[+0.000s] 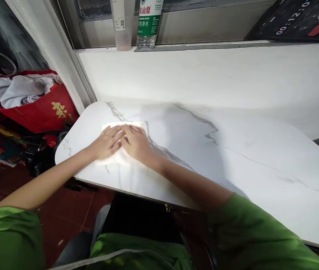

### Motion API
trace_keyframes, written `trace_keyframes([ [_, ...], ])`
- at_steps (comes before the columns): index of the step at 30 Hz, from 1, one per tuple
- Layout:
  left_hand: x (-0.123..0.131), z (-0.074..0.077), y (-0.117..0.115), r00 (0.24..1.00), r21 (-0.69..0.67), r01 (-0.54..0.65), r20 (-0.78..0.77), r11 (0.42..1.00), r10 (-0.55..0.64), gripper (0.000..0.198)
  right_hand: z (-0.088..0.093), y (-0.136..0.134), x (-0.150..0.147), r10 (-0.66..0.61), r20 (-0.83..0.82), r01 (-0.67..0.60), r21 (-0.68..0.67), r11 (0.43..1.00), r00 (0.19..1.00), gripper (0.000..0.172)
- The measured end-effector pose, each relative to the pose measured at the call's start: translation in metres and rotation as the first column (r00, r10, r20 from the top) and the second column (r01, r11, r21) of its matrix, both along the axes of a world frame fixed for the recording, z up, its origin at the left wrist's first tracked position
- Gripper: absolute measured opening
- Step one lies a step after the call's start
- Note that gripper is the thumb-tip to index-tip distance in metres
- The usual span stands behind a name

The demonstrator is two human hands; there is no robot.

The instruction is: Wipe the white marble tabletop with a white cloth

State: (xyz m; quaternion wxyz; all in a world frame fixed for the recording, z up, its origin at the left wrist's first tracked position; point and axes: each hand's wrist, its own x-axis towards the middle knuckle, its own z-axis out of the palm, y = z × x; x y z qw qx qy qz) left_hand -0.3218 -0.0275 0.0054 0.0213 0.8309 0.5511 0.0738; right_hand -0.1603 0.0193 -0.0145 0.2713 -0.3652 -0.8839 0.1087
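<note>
Both hands press on a white cloth (pixel 125 156) that lies flat near the left end of the marbled white worktop (pixel 260 150), the left hand (pixel 104 145) and the right hand (pixel 137 144) side by side with their fingertips meeting over it, the fingers stretched out and loose, palms down, gripping nothing. Behind, on the ledge, a water bottle (pixel 149 26) with a green label stands just beside a translucent container (pixel 123 37), while a red bag (pixel 39 112) stuffed with pale fabric (pixel 21 90) sits left of the worktop
</note>
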Motion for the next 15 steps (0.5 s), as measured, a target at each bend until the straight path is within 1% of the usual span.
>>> trace_keyframes([
  [3, -0.019, -0.004, 0.060, 0.998, -0.013, -0.056, 0.002, 0.998, 0.056, 0.053, -0.003, 0.052, -0.024, -0.128, 0.012, 0.127, 0.038, 0.991, 0.992, 0.041],
  [4, -0.025, -0.005, 0.080, 0.998, -0.021, -0.057, 0.004, 0.998, 0.057, 0.053, -0.005, 0.069, -0.032, -0.165, 0.015, 0.165, 0.036, 0.986, 0.986, 0.041],
  [6, -0.035, -0.007, 0.117, 0.999, -0.031, -0.034, 0.009, 0.999, 0.034, 0.053, -0.006, 0.099, -0.045, -0.214, 0.027, 0.214, 0.014, 0.977, 0.976, 0.040],
  [8, -0.042, -0.009, 0.144, 1.000, -0.028, -0.004, 0.017, 1.000, 0.004, 0.053, -0.007, 0.121, -0.053, -0.249, 0.034, 0.250, -0.008, 0.968, 0.968, 0.039],
  [9, -0.044, -0.009, 0.154, 1.000, -0.024, 0.006, 0.022, 1.000, -0.006, 0.053, -0.007, 0.129, -0.056, -0.263, 0.035, 0.264, -0.014, 0.965, 0.964, 0.038],
  [11, -0.046, -0.011, 0.166, 0.999, -0.023, 0.015, 0.029, 1.000, -0.014, 0.052, -0.007, 0.138, -0.059, -0.276, 0.032, 0.276, -0.022, 0.961, 0.961, 0.037],
  [13, -0.046, -0.011, 0.168, 1.000, -0.026, 0.010, 0.027, 1.000, -0.009, 0.052, -0.007, 0.141, -0.059, -0.271, 0.031, 0.272, -0.023, 0.962, 0.962, 0.037],
  [15, -0.044, -0.010, 0.162, 1.000, -0.032, -0.001, 0.016, 1.000, 0.002, 0.053, -0.007, 0.137, -0.057, -0.261, 0.036, 0.262, -0.019, 0.965, 0.965, 0.036],
])
